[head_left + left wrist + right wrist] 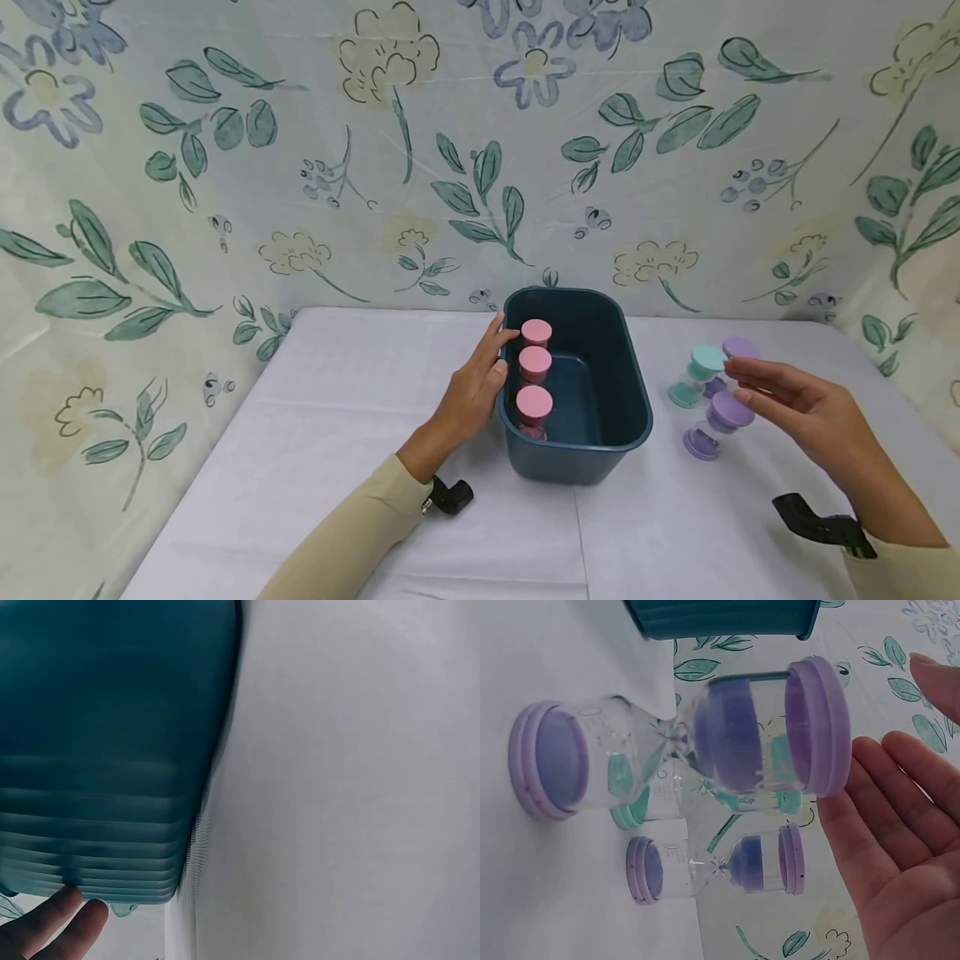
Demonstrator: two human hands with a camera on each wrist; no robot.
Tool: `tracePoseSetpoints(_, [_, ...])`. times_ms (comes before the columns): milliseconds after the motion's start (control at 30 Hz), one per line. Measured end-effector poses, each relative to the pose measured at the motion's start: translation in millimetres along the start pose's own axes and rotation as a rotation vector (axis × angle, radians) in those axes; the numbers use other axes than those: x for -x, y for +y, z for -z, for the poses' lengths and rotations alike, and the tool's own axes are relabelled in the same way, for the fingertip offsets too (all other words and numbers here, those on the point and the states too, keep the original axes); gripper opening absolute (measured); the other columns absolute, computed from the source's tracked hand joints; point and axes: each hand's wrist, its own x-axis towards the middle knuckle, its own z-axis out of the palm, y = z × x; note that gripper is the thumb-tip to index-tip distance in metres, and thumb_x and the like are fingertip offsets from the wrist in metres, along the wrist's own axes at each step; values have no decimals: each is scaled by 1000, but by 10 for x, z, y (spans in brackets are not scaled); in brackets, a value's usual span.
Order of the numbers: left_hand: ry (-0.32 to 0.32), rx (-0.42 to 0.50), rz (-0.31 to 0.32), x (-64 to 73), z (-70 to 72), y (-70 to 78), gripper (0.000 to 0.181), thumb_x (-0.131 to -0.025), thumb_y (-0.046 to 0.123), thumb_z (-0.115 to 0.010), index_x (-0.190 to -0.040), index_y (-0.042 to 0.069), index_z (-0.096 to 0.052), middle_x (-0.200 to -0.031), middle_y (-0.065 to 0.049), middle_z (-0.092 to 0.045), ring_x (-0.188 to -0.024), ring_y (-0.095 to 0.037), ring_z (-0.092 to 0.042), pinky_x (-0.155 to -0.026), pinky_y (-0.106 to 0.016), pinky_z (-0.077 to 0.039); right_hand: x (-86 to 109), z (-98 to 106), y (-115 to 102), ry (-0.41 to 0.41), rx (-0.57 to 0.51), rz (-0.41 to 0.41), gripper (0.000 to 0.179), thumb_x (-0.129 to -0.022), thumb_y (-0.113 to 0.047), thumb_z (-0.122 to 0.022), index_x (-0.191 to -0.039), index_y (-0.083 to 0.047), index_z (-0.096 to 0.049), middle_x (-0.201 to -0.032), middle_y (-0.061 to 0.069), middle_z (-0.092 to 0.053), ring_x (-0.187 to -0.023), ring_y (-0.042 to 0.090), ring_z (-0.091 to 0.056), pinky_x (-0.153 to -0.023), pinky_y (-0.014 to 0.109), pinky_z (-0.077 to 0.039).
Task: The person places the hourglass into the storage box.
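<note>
A dark blue-green plastic bin (pixel 566 465) stands on the table, with three pink-capped hourglasses (pixel 534 403) in a row along its left inner wall. My left hand (pixel 471 392) rests against the bin's left side, fingers extended near the rim; its fingertips (pixel 88 919) show at the ribbed wall in the left wrist view. To the right of the bin stand a near purple hourglass (pixel 730 412), a teal one (pixel 707 362) and a farther purple one (pixel 741 347). My right hand (pixel 813 417), fingers relaxed and holding nothing, hovers beside the near purple hourglass's top cap (pixel 829 727).
A white cloth (pixel 330 400) covers the table. Floral fabric (pixel 480 167) hangs close behind the bin and at both sides. Each wrist carries a black camera mount (pixel 821 527).
</note>
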Motion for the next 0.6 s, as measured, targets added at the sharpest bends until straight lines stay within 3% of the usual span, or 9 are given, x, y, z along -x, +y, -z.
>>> tracePoseSetpoints(400, [8,-5,-11,-5,-4,-13,54,-102,43,-20,-149,20,-32,-162,1,-11,-144,-13,-21,-103,-50,-39,-20,9,140,-56,-1,-26,46,-91,-23,-67,-133,-9,-55,-120,-24,-58,-101,-12,-58,-75,8,-48])
tracePoseSetpoints(600, [1,-1,0,-3,-13,-16,57,-101,48,-18,-149,21,-32,-162,4,-9,-144,-13,-21,-103,-50,-39,-6,10,207,-113,-5,-14,49,-90,-22,-68,-135,-7,-53,-123,-21,-59,-103,-14,-55,-75,9,-49])
